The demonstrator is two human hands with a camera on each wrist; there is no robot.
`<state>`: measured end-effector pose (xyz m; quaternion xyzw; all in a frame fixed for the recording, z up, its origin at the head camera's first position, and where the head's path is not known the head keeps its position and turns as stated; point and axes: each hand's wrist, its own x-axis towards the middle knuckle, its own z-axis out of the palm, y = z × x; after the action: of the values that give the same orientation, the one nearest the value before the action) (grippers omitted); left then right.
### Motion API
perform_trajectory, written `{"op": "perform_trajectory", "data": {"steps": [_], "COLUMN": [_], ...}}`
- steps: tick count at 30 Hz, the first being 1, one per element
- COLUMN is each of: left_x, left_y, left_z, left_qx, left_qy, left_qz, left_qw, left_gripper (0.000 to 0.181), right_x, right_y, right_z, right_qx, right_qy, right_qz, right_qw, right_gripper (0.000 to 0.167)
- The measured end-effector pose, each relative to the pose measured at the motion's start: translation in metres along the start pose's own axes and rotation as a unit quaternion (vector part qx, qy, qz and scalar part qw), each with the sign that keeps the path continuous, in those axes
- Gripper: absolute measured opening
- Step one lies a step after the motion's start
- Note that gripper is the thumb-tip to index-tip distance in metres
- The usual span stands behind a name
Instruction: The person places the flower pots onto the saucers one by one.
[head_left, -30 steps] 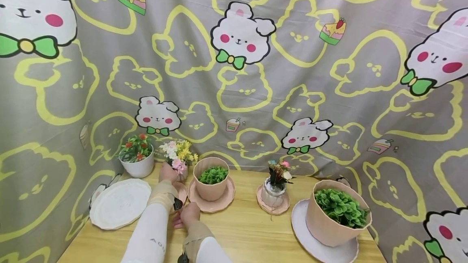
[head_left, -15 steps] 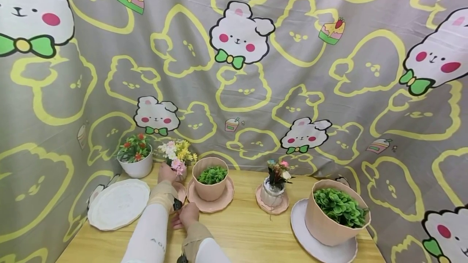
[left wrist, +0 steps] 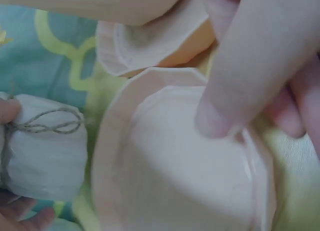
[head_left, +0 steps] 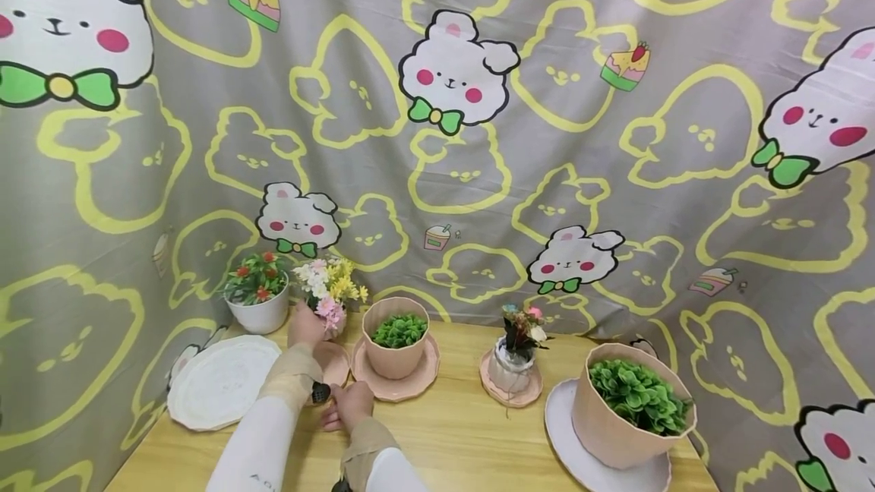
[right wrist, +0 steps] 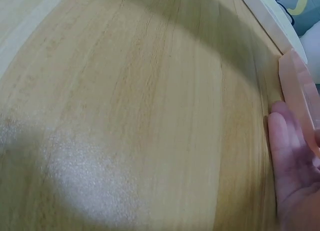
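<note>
My left hand [head_left: 305, 325] grips a small pot of white, yellow and pink artificial flowers [head_left: 331, 294]. In the left wrist view this white-wrapped flower pot [left wrist: 47, 148], tied with a twine bow, is apart from the pink saucer [left wrist: 107, 166] and beside its left edge. My right hand [head_left: 352, 403] pinches the near rim of the saucer [head_left: 333, 364], its thumb on top; in the right wrist view, fingers [right wrist: 285, 141] lie low against the saucer's outer wall [right wrist: 295, 86]. Part of the pot is hidden behind the left hand in the head view.
A white plate [head_left: 222, 382] and a red-flowered white pot [head_left: 260, 311] stand left. Close on the saucer's right is a pink planter [head_left: 395, 359] on its own saucer. Further right are a small flower pot [head_left: 510, 369] and a large planter [head_left: 622, 416] on a plate.
My left hand and the flower pot have shifted slightly left, so more of the pink saucer shows. My right hand stays at the saucer's near rim. The head view has tilted a little.
</note>
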<state>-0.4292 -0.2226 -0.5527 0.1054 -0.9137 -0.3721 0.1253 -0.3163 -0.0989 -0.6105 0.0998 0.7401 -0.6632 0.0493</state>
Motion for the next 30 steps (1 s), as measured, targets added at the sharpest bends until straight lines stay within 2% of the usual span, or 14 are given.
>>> {"op": "perform_trajectory", "data": {"steps": [2, 6, 9, 12, 15, 20, 30], "left_x": [-0.003, -0.012, -0.024, -0.038, -0.052, -0.068, -0.081], "left_y": [0.001, 0.003, 0.002, -0.001, -0.006, -0.014, -0.026], "left_z": [-0.007, -0.017, -0.023, -0.028, -0.03, -0.029, -0.032], "left_qx": [0.002, 0.007, 0.006, 0.012, 0.019, 0.017, 0.019], "left_qy": [0.005, 0.012, 0.006, -0.006, -0.015, -0.031, -0.02], "left_qz": [0.012, 0.048, 0.071, 0.078, 0.075, 0.073, 0.061], "left_qw": [0.9999, 0.9987, 0.9975, 0.9968, 0.9969, 0.9967, 0.9977], "left_gripper": [0.062, 0.059, 0.058, 0.062, 0.067, 0.065, 0.064], "right_x": [0.002, 0.005, 0.005, 0.004, 0.004, 0.006, 0.007], "right_y": [0.003, 0.005, 0.005, 0.003, 0.004, 0.008, 0.01], "right_z": [0.0, -0.003, -0.006, -0.008, -0.008, -0.006, 0.0], "right_qx": [-0.016, 0.03, 0.057, 0.055, 0.042, 0.023, 0.041], "right_qy": [0.009, -0.016, -0.03, -0.031, -0.027, -0.022, -0.04], "right_qz": [-0.011, 0.023, 0.042, 0.043, 0.035, 0.025, 0.037], "right_qw": [0.9998, 0.9991, 0.9971, 0.9971, 0.9981, 0.9992, 0.9977], "right_gripper": [0.028, 0.031, 0.032, 0.031, 0.029, 0.028, 0.029]}}
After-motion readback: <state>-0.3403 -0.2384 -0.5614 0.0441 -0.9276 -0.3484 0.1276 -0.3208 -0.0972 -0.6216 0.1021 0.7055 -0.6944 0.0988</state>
